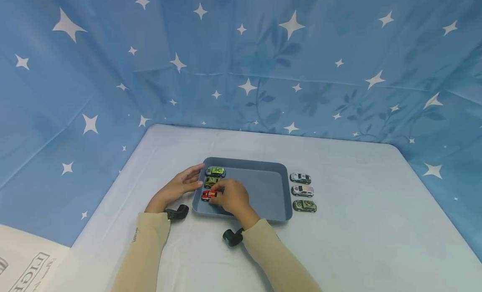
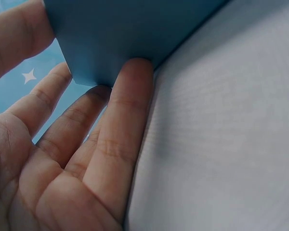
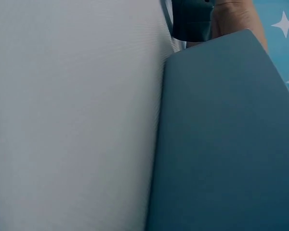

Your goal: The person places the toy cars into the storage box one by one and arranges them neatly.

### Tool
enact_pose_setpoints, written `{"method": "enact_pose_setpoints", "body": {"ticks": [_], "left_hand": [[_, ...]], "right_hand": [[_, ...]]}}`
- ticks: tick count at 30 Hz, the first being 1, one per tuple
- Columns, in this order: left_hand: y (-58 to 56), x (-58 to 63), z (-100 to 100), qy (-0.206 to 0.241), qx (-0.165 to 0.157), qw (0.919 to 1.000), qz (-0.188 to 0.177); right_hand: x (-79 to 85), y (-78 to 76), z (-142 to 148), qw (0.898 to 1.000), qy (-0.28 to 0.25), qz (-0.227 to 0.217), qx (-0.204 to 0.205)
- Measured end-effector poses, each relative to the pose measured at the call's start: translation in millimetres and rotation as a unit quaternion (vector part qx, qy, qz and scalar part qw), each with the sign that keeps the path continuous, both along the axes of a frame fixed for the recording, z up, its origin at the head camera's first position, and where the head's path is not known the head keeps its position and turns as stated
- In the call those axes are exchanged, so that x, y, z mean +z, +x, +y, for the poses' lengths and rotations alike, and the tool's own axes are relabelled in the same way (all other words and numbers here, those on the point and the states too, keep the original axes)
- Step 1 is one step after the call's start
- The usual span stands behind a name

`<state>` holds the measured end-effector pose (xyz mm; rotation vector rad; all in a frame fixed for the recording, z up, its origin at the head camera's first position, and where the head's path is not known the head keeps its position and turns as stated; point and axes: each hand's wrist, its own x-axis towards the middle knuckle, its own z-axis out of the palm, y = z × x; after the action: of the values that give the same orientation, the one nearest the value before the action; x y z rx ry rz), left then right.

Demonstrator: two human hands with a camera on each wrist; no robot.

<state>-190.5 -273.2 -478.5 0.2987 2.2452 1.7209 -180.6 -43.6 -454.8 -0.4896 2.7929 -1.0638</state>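
Note:
A red toy car [image 1: 206, 195] lies at the near left of the grey-blue tray [image 1: 263, 195]. My right hand [image 1: 234, 196] reaches over the tray and pinches this car between thumb and fingers. Behind it in the same column are an olive-green toy car [image 1: 211, 182], partly covered by the hand, and a yellow-green toy car [image 1: 215, 171]. My left hand [image 1: 180, 186] rests against the tray's left side. In the left wrist view its extended fingers [image 2: 130, 106] touch the outer wall of the tray [image 2: 120, 33]. The right wrist view shows the tray's wall [image 3: 221, 134], with my right fingers hidden.
To the right of the tray, a column of toy cars stands on the white tablecloth [image 1: 361, 208]: a silver one [image 1: 300, 178], a white-and-pink one [image 1: 303, 190] and a dark green one [image 1: 305, 206]. A blue star-patterned curtain [image 1: 233, 66] hangs behind the table.

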Motion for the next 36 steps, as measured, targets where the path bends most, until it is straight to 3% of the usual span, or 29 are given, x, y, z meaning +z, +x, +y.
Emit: {"method": "enact_pose_setpoints", "body": {"ticks": [10, 22, 30, 36], "left_hand": [[0.4, 2.7, 2, -0.001, 0.002, 1.0000, 0.003], [1.2, 2.3, 2, -0.001, 0.004, 1.0000, 0.002], [0.7, 2.4, 2, -0.003, 0.005, 1.0000, 0.001], [0.4, 2.9, 2, -0.005, 0.004, 1.0000, -0.001]], "right_hand": [[-0.6, 1.1, -1, 0.999, 0.014, 0.027, 0.010], [1.2, -0.1, 14, 0.999, -0.029, 0.019, 0.028], [5.7, 0.2, 25, 0.995, -0.076, 0.003, 0.069], [10.2, 1.7, 33, 0.994, -0.088, -0.005, 0.066]]}}
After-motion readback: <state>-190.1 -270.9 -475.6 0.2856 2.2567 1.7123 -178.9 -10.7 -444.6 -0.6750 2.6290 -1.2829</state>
